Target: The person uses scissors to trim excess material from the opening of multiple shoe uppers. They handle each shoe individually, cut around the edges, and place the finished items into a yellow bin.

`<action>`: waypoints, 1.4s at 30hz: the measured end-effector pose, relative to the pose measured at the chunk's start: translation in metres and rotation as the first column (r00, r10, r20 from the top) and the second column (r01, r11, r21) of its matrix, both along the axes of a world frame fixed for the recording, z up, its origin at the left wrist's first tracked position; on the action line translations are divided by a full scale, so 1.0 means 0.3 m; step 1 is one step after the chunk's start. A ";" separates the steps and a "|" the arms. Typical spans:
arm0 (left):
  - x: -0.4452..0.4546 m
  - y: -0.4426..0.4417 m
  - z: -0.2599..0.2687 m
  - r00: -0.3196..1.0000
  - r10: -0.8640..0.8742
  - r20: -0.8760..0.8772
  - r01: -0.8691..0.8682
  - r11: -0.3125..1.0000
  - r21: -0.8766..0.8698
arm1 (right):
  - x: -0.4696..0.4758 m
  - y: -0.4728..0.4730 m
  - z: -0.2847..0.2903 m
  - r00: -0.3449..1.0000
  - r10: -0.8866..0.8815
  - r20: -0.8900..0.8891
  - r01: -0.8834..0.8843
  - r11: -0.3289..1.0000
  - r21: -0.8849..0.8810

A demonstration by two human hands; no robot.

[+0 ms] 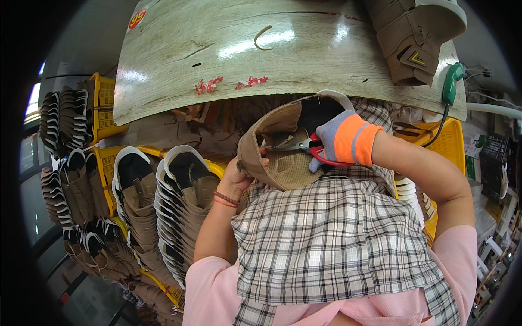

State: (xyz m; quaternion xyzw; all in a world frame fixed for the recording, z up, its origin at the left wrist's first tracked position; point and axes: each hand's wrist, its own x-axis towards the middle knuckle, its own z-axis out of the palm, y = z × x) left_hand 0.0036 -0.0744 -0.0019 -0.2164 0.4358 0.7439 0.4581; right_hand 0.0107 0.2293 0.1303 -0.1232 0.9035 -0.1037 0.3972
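Note:
A brown shoe upper (252, 153) with a white stiffened edge lies turned toward me over my lap, its pale woven lining and black inner part showing. My bare left hand (239, 176), with beaded and red bands at the wrist, grips the upper's left edge. Its fingertips are partly hidden behind and inside the rim. In a grey and orange glove, my right hand (342, 138) holds scissors (313, 151) with red handles. The metal blades reach left inside the upper, close to the left fingertips. A narrow pale strip (284, 141) shows beside the blades.
On the wood-patterned table (171, 57) lie a curved brown scrap (257, 38) and, at right, more brown uppers (408, 49). A green corded device (452, 83) hangs at the table's right edge. Stacked uppers (183, 195) and yellow baskets (107, 98) stand at left; another yellow basket (453, 138) is at right.

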 end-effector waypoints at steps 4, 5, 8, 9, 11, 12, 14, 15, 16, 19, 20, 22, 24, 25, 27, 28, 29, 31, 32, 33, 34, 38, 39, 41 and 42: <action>-0.001 0.003 0.000 0.999 0.029 0.030 -0.030 0.999 0.023 | 0.000 0.004 0.003 0.999 0.024 -0.029 -0.026 0.999 -0.044; 0.000 0.005 0.002 0.999 0.035 0.031 -0.035 0.999 0.022 | -0.001 0.001 -0.001 0.999 0.037 -0.008 -0.037 0.999 -0.017; -0.001 0.011 0.012 0.998 0.041 0.044 -0.042 0.999 0.025 | -0.004 -0.012 -0.012 0.999 0.042 0.012 -0.042 0.999 0.013; -0.004 0.012 0.017 0.999 0.031 0.030 -0.030 0.999 -0.024 | -0.004 -0.018 -0.014 0.999 0.040 0.010 -0.040 0.999 0.016; 0.000 0.011 0.032 1.000 0.006 -0.029 -0.006 1.000 -0.025 | -0.003 -0.023 -0.018 1.000 0.005 -0.003 -0.005 1.000 -0.014; -0.004 0.012 0.039 0.995 -0.065 -0.078 0.060 0.996 -0.060 | -0.004 -0.019 -0.018 1.000 -0.018 0.005 0.018 1.000 -0.017; -0.017 0.016 0.046 0.999 -0.008 -0.048 0.013 0.995 0.098 | -0.004 0.005 -0.017 0.998 0.057 -0.010 -0.058 0.998 -0.033; -0.030 0.017 0.046 0.999 -0.013 -0.039 0.016 0.996 0.085 | -0.002 0.019 -0.019 0.995 0.098 -0.027 -0.099 0.994 -0.049; -0.036 0.028 0.036 0.992 0.051 -0.119 -0.027 0.981 0.191 | -0.013 0.059 -0.016 0.988 0.112 0.105 -0.102 0.990 -0.095; -0.064 0.066 -0.029 0.920 0.170 -0.354 -0.101 0.973 0.207 | -0.053 0.140 -0.042 0.892 0.128 0.434 -0.018 0.968 -0.249; -0.073 0.079 -0.061 0.888 0.158 -0.431 -0.092 0.981 0.170 | -0.058 0.175 -0.049 0.772 -0.026 0.635 0.201 0.958 -0.205; -0.091 0.101 -0.132 0.825 0.166 -0.541 -0.126 0.986 0.109 | -0.069 0.221 -0.072 0.740 -0.033 0.672 0.277 0.925 -0.259; -0.112 0.110 -0.197 0.817 0.188 -0.546 -0.194 0.980 0.048 | -0.076 0.240 -0.094 0.723 -0.047 0.689 0.315 0.910 -0.269; -0.122 0.110 -0.224 0.753 0.139 -0.644 -0.153 0.988 0.035 | -0.084 0.241 -0.104 0.727 -0.013 0.687 0.312 0.897 -0.313; -0.149 0.099 -0.262 0.720 0.031 -0.693 -0.058 0.998 -0.016 | -0.103 0.226 -0.120 0.723 0.022 0.691 0.285 0.901 -0.326; -0.161 0.093 -0.276 0.700 -0.014 -0.714 -0.019 0.999 -0.038 | -0.113 0.215 -0.124 0.731 0.001 0.683 0.293 0.903 -0.314; -0.169 0.085 -0.285 0.680 -0.037 -0.732 0.000 0.999 -0.050 | -0.125 0.199 -0.128 0.721 -0.030 0.692 0.298 0.915 -0.271; -0.181 0.072 -0.298 0.615 -0.100 -0.783 0.016 0.993 -0.114 | -0.157 0.167 -0.132 0.701 -0.071 0.709 0.298 0.933 -0.201; -0.183 0.067 -0.302 0.570 -0.143 -0.809 0.011 0.986 -0.166 | -0.173 0.155 -0.130 0.734 -0.027 0.679 0.233 0.949 -0.214; -0.184 0.063 -0.306 0.574 -0.146 -0.806 -0.001 0.984 -0.179 | -0.186 0.144 -0.128 0.743 -0.010 0.670 0.218 0.949 -0.227; -0.184 0.061 -0.308 0.579 -0.150 -0.802 -0.012 0.981 -0.192 | -0.195 0.134 -0.125 0.751 0.005 0.660 0.203 0.950 -0.238; -0.185 0.068 -0.301 0.726 0.001 -0.688 -0.096 0.990 -0.100 | -0.211 0.111 -0.115 0.787 0.051 0.615 0.146 0.953 -0.265; -0.189 0.071 -0.292 0.742 0.032 -0.670 -0.108 0.991 -0.073 | -0.213 0.108 -0.112 0.804 0.060 0.592 0.127 0.954 -0.270; -0.197 0.079 -0.263 0.607 -0.138 -0.783 -0.102 0.963 -0.248 | -0.217 0.102 -0.106 0.811 0.066 0.582 0.120 0.953 -0.277; -0.199 0.083 -0.244 0.633 -0.123 -0.764 -0.092 0.969 -0.231 | -0.220 0.098 -0.101 0.815 0.072 0.575 0.114 0.953 -0.279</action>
